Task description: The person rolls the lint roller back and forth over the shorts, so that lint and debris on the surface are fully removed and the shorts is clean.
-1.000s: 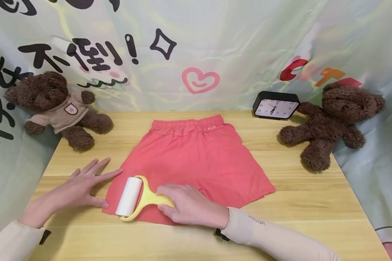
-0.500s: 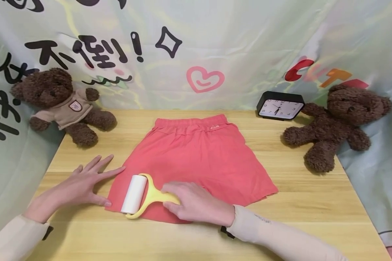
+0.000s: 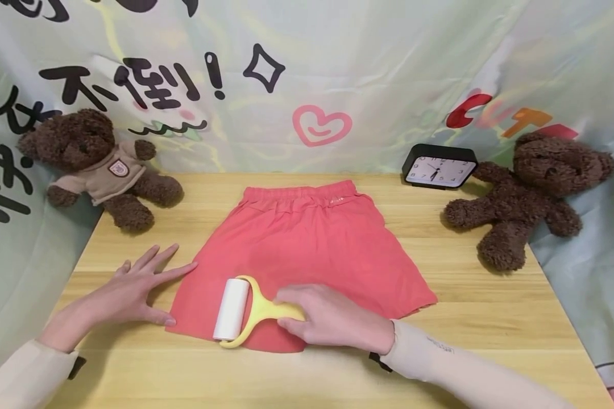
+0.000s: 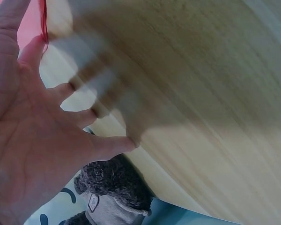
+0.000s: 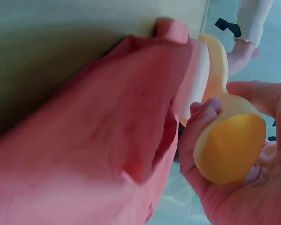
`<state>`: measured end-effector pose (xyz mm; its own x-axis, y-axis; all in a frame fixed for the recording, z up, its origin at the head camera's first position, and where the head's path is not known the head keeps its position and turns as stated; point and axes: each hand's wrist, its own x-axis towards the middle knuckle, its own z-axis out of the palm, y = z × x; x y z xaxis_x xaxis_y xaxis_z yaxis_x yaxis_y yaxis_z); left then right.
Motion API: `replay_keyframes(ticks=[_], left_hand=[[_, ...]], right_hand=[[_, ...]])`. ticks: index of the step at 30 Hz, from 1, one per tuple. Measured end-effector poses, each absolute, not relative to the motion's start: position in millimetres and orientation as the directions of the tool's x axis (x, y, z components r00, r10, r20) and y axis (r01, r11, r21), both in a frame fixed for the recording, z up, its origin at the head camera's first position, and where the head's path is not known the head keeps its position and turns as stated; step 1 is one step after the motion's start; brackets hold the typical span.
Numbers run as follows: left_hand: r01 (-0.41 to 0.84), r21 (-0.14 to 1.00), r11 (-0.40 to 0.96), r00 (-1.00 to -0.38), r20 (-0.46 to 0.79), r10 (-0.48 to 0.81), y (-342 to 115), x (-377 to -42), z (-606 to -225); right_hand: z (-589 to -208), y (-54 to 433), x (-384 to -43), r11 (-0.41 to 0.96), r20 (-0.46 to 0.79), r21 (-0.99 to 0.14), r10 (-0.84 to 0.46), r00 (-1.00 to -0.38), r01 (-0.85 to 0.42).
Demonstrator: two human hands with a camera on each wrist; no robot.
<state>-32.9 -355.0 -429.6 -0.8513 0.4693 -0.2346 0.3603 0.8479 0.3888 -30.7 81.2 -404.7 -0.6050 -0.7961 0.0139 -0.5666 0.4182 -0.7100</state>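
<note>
Red shorts lie flat on the wooden table, waistband at the far side. My right hand grips the yellow handle of a lint roller, whose white roll rests on the lower left leg of the shorts. In the right wrist view the fingers of the right hand wrap the handle, its round yellow end facing the camera. At the left edge of the shorts, my left hand spreads its fingers, thumb and index fingertip touching the fabric and the others on the table. The left wrist view shows the left palm.
A brown teddy bear in a beige shirt sits at the table's back left. Another brown bear leans at the back right, beside a black clock. A printed cloth hangs behind the wooden table.
My right hand has drawn the lint roller rightward across the left leg of the shorts. The left hand keeps its place at the edge of the shorts. The head view has shifted slightly.
</note>
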Motion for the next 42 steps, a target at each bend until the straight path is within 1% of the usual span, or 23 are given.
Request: replay_keyframes(ticks=[11,17,22,29,37,42], left_hand=[[0.367,0.380,0.849,-0.848,-0.239,0.474,-353.6,-34.2,-429.8],[0.401,0.366,0.840,-0.845,-0.207,0.493,-355.9,-33.2,-429.5],[0.382,0.380,0.843,-0.846,-0.223,0.484,-356.1,-31.4,-430.5],[0.370,0.393,0.842,-0.850,-0.224,0.478,-354.1,-30.7,-431.8],[0.360,0.398,0.844,-0.848,-0.237,0.474,-352.9,-31.2,-429.8],[0.356,0.400,0.845,-0.849,-0.240,0.471,-353.0,-30.4,-429.5]], right_hand=[[-395.3,116.2,-42.2,0.441,-0.055,-0.709,-0.813,-0.580,-0.551],[-396.0,136.8,-47.9,0.399,0.039,-0.649,-0.833,-0.552,-0.648],[-395.4,159.7,-54.7,0.358,0.091,-0.626,-0.849,-0.521,-0.692],[-397.7,190.3,-62.5,0.357,0.106,-0.625,-0.842,-0.528,-0.695],[-393.1,212.9,-69.8,0.306,0.137,-0.631,-0.861,-0.491,-0.713],[-393.3,226.5,-72.7,0.302,0.126,-0.642,-0.865,-0.485,-0.705]])
